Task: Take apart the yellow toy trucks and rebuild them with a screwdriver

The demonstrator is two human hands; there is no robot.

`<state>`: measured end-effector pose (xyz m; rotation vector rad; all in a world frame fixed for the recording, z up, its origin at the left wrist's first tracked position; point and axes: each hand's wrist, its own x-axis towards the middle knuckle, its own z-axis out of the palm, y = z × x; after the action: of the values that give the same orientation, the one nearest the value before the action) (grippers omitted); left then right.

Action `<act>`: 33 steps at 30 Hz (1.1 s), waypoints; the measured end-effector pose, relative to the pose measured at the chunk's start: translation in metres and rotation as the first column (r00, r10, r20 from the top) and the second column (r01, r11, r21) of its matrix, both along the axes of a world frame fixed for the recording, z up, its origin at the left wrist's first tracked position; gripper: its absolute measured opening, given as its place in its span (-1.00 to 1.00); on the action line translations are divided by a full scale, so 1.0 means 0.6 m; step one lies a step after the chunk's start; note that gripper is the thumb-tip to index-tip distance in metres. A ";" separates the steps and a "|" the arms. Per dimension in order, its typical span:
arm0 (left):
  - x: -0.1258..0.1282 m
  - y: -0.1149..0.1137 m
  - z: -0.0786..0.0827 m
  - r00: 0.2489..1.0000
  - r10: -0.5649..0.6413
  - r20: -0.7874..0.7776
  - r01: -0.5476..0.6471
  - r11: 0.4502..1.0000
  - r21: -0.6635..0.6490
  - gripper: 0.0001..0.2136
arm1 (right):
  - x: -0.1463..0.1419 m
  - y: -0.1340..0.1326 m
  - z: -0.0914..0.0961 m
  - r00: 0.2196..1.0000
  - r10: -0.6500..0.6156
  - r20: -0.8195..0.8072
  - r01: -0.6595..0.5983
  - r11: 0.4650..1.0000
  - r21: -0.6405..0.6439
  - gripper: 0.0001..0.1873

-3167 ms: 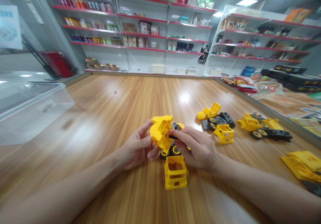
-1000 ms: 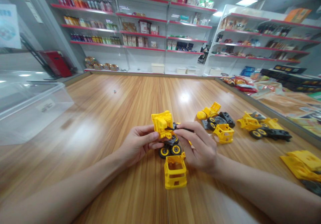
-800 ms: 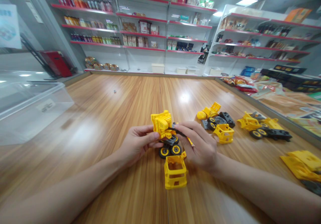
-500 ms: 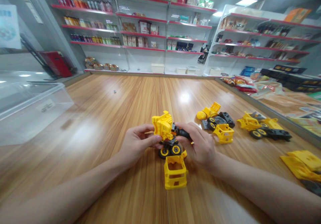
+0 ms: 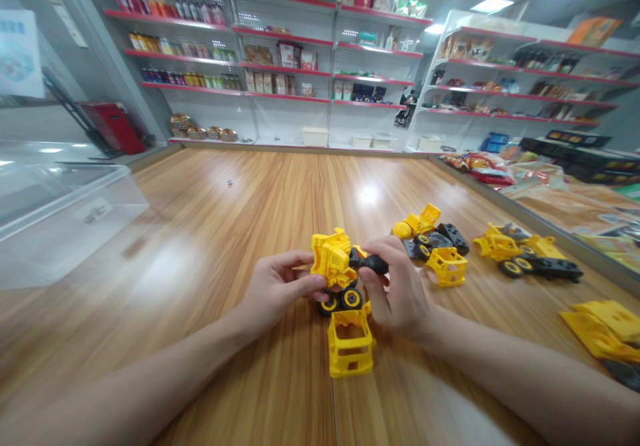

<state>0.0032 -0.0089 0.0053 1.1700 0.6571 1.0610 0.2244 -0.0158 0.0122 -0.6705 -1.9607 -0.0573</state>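
Observation:
My left hand grips a yellow toy truck body from its left side, just above the wooden table. My right hand is closed on a black rod-shaped part that meets the truck body's right side. Black-and-yellow wheels sit under the body. A yellow cab frame lies on the table just in front of both hands.
More yellow and black toy truck parts lie to the right, and at the right edge. A clear plastic bin stands at the left. Store shelves line the back; packaged goods cover a counter at right.
The truck body turned upright from tilted, then shifted slightly right and lower. My right hand's fingers moved from a flat pinch to curling round the black part.

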 end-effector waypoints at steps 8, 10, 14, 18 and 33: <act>-0.004 0.011 -0.004 0.979 -0.123 0.162 0.146 0.980 -0.136 -0.74 | -0.002 -0.011 0.008 0.997 0.064 0.053 -0.071 0.986 0.152 -0.56; -0.005 0.012 -0.004 0.975 -0.132 0.177 0.159 0.976 -0.150 -0.72 | -0.003 -0.010 0.007 0.997 0.062 0.053 -0.069 0.989 0.131 -0.58; -0.006 0.012 -0.006 0.972 -0.143 0.184 0.174 0.971 -0.164 -0.73 | -0.005 -0.007 0.003 0.998 0.059 0.034 -0.060 0.997 0.054 -0.65; -0.006 0.014 -0.009 0.966 -0.166 0.199 0.200 0.966 -0.165 -0.74 | -0.005 -0.006 0.002 0.999 0.036 0.038 -0.038 0.998 0.045 -0.66; -0.004 0.008 -0.003 0.986 -0.093 0.138 0.111 0.985 -0.134 -0.72 | -0.001 -0.009 0.004 1.000 -0.011 -0.009 0.010 0.995 -0.103 -0.75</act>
<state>0.0009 -0.0041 0.0038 0.9923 0.5537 0.9796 0.2239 -0.0213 0.0148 -0.7465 -1.9618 0.0406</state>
